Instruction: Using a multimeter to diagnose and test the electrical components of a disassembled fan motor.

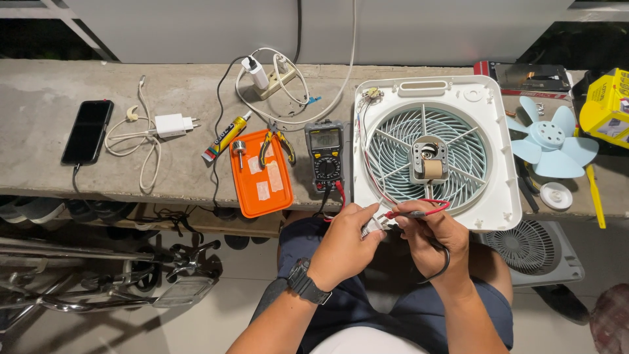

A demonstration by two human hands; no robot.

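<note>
A: What are the hands gripping?
B: The left hand (342, 244) pinches a white connector (372, 227); the right hand (429, 237) grasps a red probe (416, 213), at the fan housing's (504, 164) near edge.
A: Packages?
B: A yellow box (606, 105) far right; a yellow glue tube (226, 136) left of the orange tray (246, 196).

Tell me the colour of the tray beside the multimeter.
Orange tray, clearest in the head view, left of the multimeter.

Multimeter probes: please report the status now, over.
Left hand pinches white connector. Right hand holds red probe on it. Multimeter beside fan housing. Nothing blocking.
</note>
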